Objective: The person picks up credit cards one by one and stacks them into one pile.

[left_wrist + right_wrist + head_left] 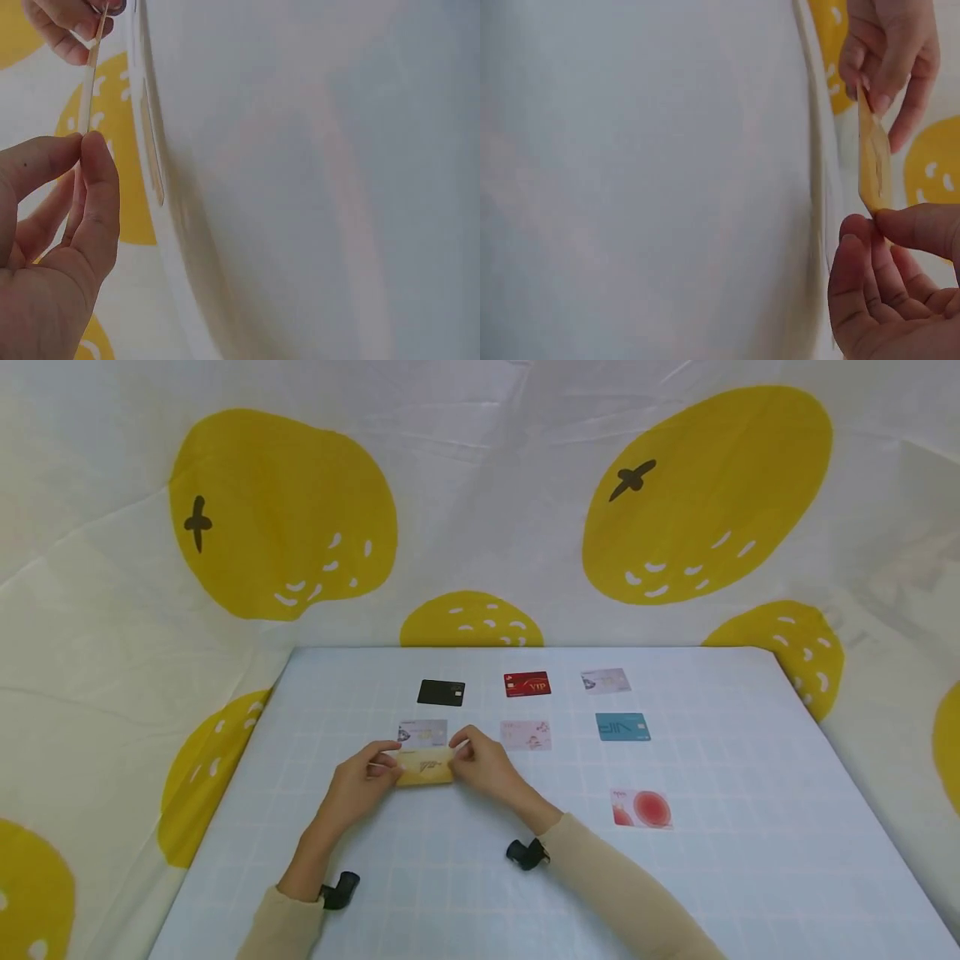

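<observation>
Between both hands is a gold card [424, 768] with dark lettering, its face turned up toward the head camera. My left hand [362, 785] pinches its left edge between thumb and fingertips. At the other short edge, my right hand [486, 766] pinches it the same way. Both wrist views show the card [875, 161] raised off the white tabletop. Just beyond it lies a silver card [422, 732], partly overlapped by the gold one in the head view. A pale pink card [526, 735] with a floral print lies right of my right hand.
Farther back lie a black card [441, 692], a red VIP card [527, 684] and another silver card [606, 681]. To the right are a teal card [623, 727] and a white card with red circles [642, 808]. A patterned cloth [487, 527] hangs behind the table.
</observation>
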{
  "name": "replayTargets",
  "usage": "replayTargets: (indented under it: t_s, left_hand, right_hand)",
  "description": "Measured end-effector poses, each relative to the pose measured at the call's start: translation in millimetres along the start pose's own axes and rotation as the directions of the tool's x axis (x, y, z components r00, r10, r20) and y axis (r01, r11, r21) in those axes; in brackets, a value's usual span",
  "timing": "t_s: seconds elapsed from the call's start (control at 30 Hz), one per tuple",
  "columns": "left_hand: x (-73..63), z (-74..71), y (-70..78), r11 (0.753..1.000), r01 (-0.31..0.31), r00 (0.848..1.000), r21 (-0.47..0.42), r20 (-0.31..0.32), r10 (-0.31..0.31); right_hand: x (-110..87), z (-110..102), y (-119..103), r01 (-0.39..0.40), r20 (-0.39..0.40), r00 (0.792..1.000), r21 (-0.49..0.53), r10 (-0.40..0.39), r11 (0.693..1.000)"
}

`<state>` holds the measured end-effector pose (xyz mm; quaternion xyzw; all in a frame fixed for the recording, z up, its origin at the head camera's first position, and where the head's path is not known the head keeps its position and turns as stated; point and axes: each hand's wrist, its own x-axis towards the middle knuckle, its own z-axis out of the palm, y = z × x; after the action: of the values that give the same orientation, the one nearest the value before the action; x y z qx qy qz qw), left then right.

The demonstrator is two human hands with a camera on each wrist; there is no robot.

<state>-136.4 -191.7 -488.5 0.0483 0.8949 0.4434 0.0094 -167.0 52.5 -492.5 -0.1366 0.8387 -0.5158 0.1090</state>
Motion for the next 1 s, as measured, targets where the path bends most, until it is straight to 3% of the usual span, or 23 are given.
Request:
replayTargets:
  t_s: [0.23, 0.5, 1.0]
  left_hand:
    - [3.0, 10.6, 13.7, 0.996, 0.017, 0.999, -0.092, -0.045, -0.021]
    - [10.5, 24.3, 28.5, 0.991, -0.011, 0.999, -0.131, -0.032, 0.007]
    - [30.4, 56.4, 45.5, 0.979, 0.021, 0.995, -0.205, 0.101, 0.0]
  right_hand:
    - [-5.3, -15.1, 1.0, -0.009, -0.039, 0.999, 0.028, 0.01, 1.0]
    - [-12.8, -32.5, 5.9, -0.038, -0.071, 0.997, 0.066, 0.043, 0.997]
    - [-30.1, -64.0, 23.2, -0.063, -0.183, 0.981, 0.045, 0.071, 0.997]
